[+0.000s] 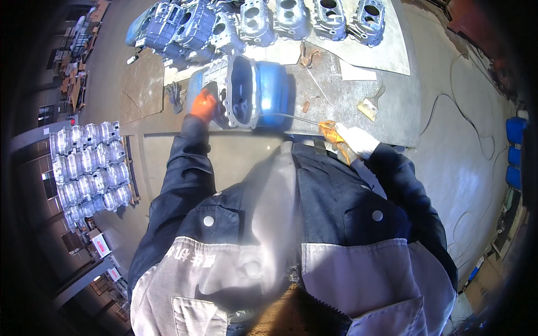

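Observation:
A cast metal housing (254,92) with a large oval opening stands on its side near the table's front edge, against a blue rounded support (274,84). My left hand (204,104), in an orange glove with dark fingertips, grips the housing's left side. To the right of the housing, my right hand (343,139) wears a white and orange glove. Its fingers are closed around the end of a thin metal rod (300,119). The rod reaches left toward the lower rim of the opening; whether its tip touches the metal is hard to make out.
Several similar housings (291,19) line the table's far side. On the table (314,61) lie a brush (370,105), a dark glove (175,96) and a tool with a long thin shaft (308,59). Stacked castings (92,168) stand left; a cable (453,101) trails along the floor right.

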